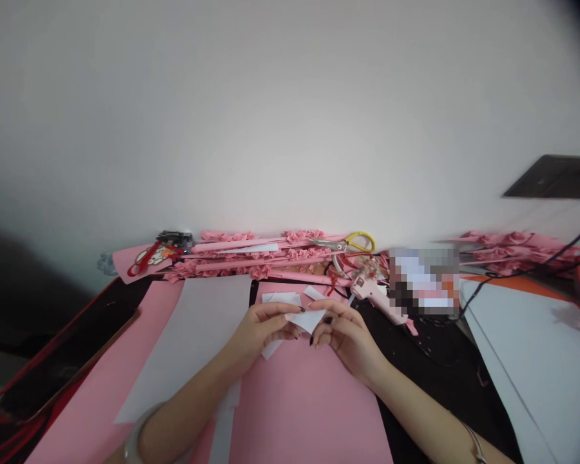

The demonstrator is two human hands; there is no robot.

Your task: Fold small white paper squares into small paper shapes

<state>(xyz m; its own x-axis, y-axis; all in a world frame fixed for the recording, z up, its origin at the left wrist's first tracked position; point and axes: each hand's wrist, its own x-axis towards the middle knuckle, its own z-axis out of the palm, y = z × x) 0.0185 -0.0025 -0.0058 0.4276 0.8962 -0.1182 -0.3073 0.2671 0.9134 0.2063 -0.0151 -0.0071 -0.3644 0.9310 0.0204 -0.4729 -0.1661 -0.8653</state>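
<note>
A small folded piece of white paper [309,321] is held up between both hands, its lower tip pointing toward me. My left hand [265,325] pinches the paper's left side between thumb and fingers. At the right side, my right hand [345,332] has its fingers curled around the paper's other corner. Beneath and behind them, several white paper pieces [283,298] lie on a pink sheet [309,399]. One more white scrap [314,293] sits just behind the right fingers.
A large white sheet [174,348] lies at left, another white sheet [536,361] at right. Along the wall are pink paper flowers [261,270], yellow-handled scissors [360,241] and a pink glue gun [379,299]. Black cables [473,293] run on the right. A dark phone-like slab [67,361] lies far left.
</note>
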